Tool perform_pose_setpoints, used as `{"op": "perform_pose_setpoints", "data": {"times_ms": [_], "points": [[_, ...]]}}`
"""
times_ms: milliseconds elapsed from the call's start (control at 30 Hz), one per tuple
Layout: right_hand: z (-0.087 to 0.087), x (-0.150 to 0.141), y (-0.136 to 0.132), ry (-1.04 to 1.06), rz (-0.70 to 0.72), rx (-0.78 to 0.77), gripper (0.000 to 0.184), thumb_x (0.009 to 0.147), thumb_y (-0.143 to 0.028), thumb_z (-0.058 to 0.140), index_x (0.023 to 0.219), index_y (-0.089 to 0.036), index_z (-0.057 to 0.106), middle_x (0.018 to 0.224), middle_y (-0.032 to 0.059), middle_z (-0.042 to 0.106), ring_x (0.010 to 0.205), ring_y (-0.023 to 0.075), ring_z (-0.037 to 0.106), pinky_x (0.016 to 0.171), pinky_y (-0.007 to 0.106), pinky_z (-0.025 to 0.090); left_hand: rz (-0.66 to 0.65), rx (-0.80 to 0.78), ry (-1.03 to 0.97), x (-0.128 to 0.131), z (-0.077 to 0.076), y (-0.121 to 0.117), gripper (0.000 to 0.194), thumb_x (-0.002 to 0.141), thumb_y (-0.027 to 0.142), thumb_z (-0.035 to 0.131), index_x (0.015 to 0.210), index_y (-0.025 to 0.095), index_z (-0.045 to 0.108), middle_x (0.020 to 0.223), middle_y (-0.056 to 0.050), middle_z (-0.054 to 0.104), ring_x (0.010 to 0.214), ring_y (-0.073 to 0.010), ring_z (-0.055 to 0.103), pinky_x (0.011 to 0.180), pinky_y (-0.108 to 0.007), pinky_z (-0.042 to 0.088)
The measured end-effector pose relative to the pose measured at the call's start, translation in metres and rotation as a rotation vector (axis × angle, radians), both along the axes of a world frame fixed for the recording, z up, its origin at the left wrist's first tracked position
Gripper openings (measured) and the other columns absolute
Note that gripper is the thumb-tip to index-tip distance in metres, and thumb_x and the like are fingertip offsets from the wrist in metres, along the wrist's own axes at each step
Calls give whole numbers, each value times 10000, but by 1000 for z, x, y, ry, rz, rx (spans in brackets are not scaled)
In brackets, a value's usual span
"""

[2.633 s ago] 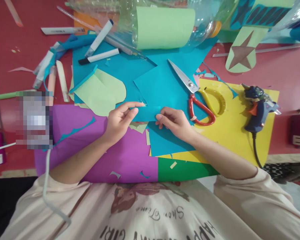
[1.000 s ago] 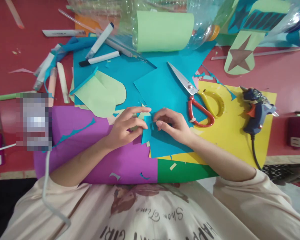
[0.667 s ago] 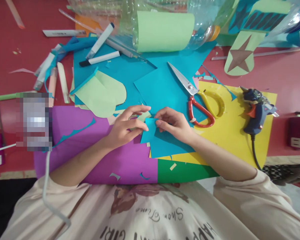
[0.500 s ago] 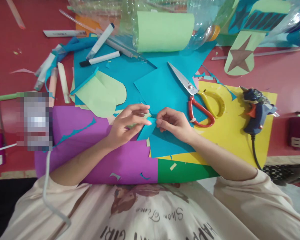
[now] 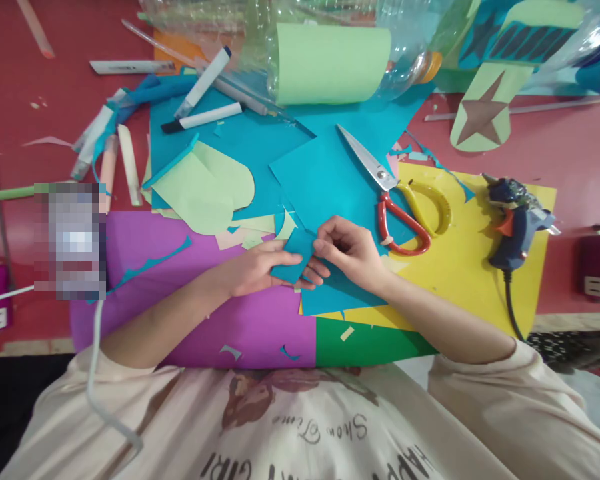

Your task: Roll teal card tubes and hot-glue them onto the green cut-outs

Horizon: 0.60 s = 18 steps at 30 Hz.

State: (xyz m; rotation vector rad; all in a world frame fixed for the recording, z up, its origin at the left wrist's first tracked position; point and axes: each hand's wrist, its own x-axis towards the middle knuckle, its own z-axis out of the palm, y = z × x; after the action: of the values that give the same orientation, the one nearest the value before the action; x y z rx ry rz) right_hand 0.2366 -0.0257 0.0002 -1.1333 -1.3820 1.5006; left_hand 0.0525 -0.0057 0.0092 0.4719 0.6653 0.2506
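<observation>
A small teal paper piece lies across the fingers of my left hand, whose thumb presses on its upper edge. My right hand pinches the piece's right corner between thumb and forefinger. Both hands hover over a purple sheet and a larger teal sheet. Scissors with red and yellow handles lie just right of my right hand.
A blue glue gun rests on the yellow sheet at the right, cord trailing down. White markers, a light green cut-out and a clear plastic bottle holding green paper lie beyond. Paper scraps litter the red table.
My left hand has dropped and turned flatter, now cradling the teal piece from beneath. The piece was turned and folded between both hands. My right hand has stayed almost in place.
</observation>
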Motion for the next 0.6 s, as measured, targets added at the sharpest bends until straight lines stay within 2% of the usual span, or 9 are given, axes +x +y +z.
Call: {"op": "perform_pose_setpoints", "data": {"times_ms": [133,367,500,600], "points": [[-1,1,0,-34,20,-3,396,850,-550,551,716,-185,478,538,-53,491,460,53,414,436,203,311,24,-12,47,0,-1,-1,105,786,217,633,849,139,665,775,-69,741,663,-153,685,647,-275,535],[2,2,3,-34,106,8,369,876,-516,523,727,-181,475,534,-45,523,468,59,448,458,203,341,-30,83,109,3,-1,-2,156,822,287,591,785,148,652,650,-25,687,533,-101,589,529,-221,435],[1,3,3,-81,112,23,333,874,-473,536,718,-186,468,529,-43,535,459,59,442,446,199,336,-42,129,144,5,1,-4,251,855,360,550,732,152,619,594,-8,635,474,-78,508,483,-219,376],[-1,3,2,-122,88,56,292,875,-420,545,716,-186,472,533,-43,541,454,58,441,439,197,332,-66,178,145,6,1,-4,294,825,429,604,717,156,586,615,-2,634,470,-69,492,439,-208,322]]}}
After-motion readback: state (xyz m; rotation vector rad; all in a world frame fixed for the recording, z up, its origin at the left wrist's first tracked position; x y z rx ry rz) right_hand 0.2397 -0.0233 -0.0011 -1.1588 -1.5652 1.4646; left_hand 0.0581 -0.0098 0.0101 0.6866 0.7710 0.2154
